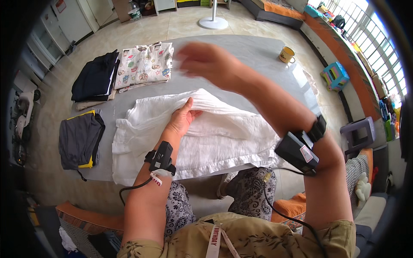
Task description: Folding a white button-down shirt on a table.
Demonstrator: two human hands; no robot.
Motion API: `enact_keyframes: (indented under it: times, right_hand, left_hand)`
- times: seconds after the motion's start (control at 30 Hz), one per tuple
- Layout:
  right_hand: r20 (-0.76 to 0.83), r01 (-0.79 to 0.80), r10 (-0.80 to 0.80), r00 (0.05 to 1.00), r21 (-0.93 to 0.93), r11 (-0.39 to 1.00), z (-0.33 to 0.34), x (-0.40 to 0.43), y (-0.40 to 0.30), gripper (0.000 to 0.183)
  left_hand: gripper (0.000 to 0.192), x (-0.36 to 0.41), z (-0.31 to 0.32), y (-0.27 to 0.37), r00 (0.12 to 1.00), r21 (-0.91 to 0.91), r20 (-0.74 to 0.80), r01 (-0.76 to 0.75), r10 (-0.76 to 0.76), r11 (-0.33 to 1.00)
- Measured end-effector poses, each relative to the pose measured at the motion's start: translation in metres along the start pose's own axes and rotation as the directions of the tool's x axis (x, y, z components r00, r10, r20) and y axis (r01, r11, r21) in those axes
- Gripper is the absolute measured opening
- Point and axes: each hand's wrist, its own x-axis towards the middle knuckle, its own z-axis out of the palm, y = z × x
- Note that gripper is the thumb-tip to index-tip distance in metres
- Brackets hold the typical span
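A white, wrinkled cloth garment point(222, 145) lies spread across the near part of the grey table point(255, 48). My left hand point(184, 119) grips a raised fold at its far side, thumb on top. Above the far side of the table is my right hand point(209, 63), blurred, its fingers pointing left and holding nothing that I can see. Beyond the white cloth, at the left, lies a folded cloth with cartoon prints point(145, 66), beside a stack of folded dark clothes point(96, 77). Folded grey shorts with yellow trim point(80, 138) rest at the table's left edge.
A yellow mug point(286, 54) stands at the table's far right. On the floor to the right are a blue plastic stool point(335, 76) and a grey-purple stool point(358, 132). A white stand's round base point(213, 23) stands beyond the table. Cables hang from both forearm devices.
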Motion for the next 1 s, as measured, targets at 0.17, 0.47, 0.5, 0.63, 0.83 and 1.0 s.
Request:
enact_keyframes:
  times: [0.17,0.47,0.5,0.63,0.83,1.0]
  right_hand:
    - [-0.280,-0.269,0.104,0.954,-0.653,0.708,-0.013,-0.120,0.116,0.023]
    - [-0.481,-0.413,0.023,0.877,-0.727,0.548,-0.009,-0.160,0.180,0.013]
    - [-0.518,-0.474,0.068,0.853,-0.713,0.517,-0.010,-0.159,0.185,0.011]
    - [-0.505,-0.426,-0.026,0.863,-0.754,0.499,-0.016,-0.167,0.194,0.009]
    - [-0.553,-0.452,-0.050,0.832,-0.727,0.518,-0.015,-0.168,0.197,0.012]
    - [-0.564,-0.452,-0.067,0.823,-0.722,0.524,-0.013,-0.166,0.198,0.012]
  left_hand:
    - [0.045,0.004,-0.009,-0.010,0.996,-0.117,-0.021,0.089,-0.092,0.989]
    - [0.028,0.008,-0.003,-0.014,0.985,-0.055,-0.170,-0.002,-0.008,0.998]
    - [0.026,0.007,-0.005,-0.014,0.969,-0.084,-0.239,-0.081,0.059,0.993]
    - [0.021,0.000,-0.014,-0.007,0.778,-0.240,-0.617,-0.328,0.117,0.914]
    - [0.013,-0.025,-0.067,0.047,0.723,-0.187,-0.657,-0.429,0.212,0.884]
    - [0.021,-0.041,-0.096,0.110,0.683,-0.062,-0.677,-0.423,0.273,0.904]
